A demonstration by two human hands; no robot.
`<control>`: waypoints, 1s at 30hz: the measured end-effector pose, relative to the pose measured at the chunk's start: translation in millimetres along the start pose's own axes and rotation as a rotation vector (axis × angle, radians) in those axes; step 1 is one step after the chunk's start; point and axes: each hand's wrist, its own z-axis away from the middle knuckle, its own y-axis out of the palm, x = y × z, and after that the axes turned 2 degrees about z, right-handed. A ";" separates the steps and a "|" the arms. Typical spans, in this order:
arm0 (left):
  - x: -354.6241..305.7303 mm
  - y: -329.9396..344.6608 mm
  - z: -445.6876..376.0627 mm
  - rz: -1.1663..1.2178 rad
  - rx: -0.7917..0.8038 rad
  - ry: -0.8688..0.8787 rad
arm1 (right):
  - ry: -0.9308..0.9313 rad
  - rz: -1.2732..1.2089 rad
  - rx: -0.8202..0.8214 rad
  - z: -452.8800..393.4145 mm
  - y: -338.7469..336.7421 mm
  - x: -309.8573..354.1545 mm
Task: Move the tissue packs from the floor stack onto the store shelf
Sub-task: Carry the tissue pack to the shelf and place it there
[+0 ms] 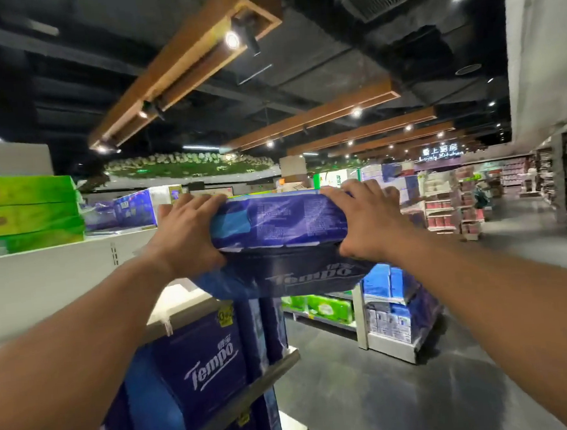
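Your left hand [189,234] and right hand [363,219] clamp a blue Tempo tissue pack [279,245] between them, one hand on each end, fingers curled over its top edge and thumbs underneath. You hold the pack up at about the height of the white shelf top [60,260], just to the right of that unit's end, and it rests on nothing. Its printed face tilts down toward you, logo upside down. Below it, on the same unit, more blue Tempo packs [198,361] stand on a lower shelf with a metal front rail [254,388]. On the shelf top to your left lie green packs [27,212]. Grey floor [387,375] and further shelving [396,307] lie beyond.
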 end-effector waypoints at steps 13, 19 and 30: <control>78.3 120.4 -102.1 -0.210 -0.073 -0.126 | -0.196 -0.134 -0.173 -206.8 172.6 -9.1; 106.7 172.2 -129.1 -0.285 -0.069 -0.206 | -0.300 -0.256 -0.170 -282.9 239.9 -5.3; 154.0 277.3 -186.8 -0.408 0.052 -0.368 | -0.432 -0.402 -0.092 -412.3 376.1 14.4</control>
